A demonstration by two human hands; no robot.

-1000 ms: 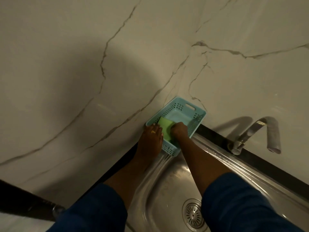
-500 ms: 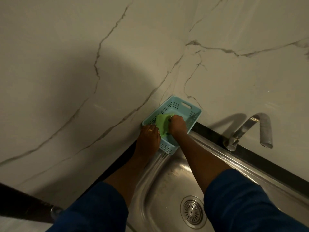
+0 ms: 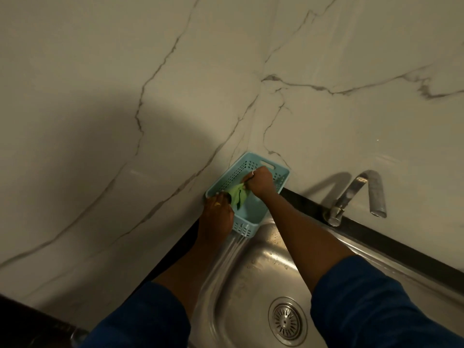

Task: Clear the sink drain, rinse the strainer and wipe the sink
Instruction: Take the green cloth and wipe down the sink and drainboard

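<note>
- Head view: your left hand (image 3: 218, 215) grips the basket (image 3: 252, 212) at its 8 o'clock side. The fingers are curled over the rim, close together.
- Your right hand (image 3: 259, 182) is inside the basket. Its fingers are curled and pinch the top of the green cloth (image 3: 237, 195).
- The cloth hangs crumpled in the basket, at 8 o'clock from your right hand. It is right next to your left hand.
- The blue basket sits on the far left corner of the sink (image 3: 251, 277), up against the wall (image 3: 125, 96).
- The strainer (image 3: 285, 321) sits in the drain hole at the bottom of the sink. It is at 5 o'clock from the basket, well apart from both hands.
- The tap (image 3: 361, 192) is at 3 o'clock from the basket, behind the sink.
- The sink has water drops on it.
</note>
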